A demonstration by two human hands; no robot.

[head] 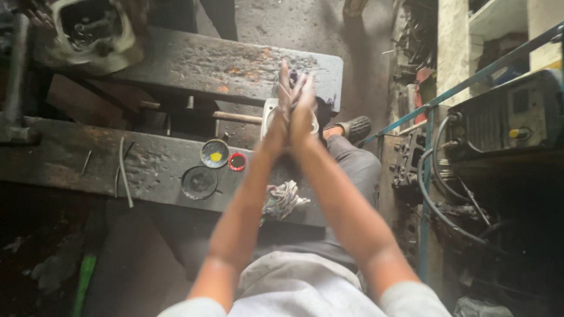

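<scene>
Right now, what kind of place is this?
Probably a repair workshop: grimy dark metal bench, greasy grey engine part, grey box-shaped machine with black cables. Both hands are pressed together over the bench.

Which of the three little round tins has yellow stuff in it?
The round tin with the yellow blob, the upper left of the three. Just right of it, the smaller tin is red inside; the dark lid below shows no colour.

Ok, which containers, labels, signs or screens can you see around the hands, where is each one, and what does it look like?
No signs or screens show.
Small round tin: on the dark workbench, left of the left hand, open, grey with yellow paste.
Red cap: beside that tin, small, round, red rim, dark centre.
Dark round lid: below the tin, flat, grey-black.
Grey machine box: far right, with a yellow knob; no label can be made out.
The right hand is pressed against the left.
</scene>
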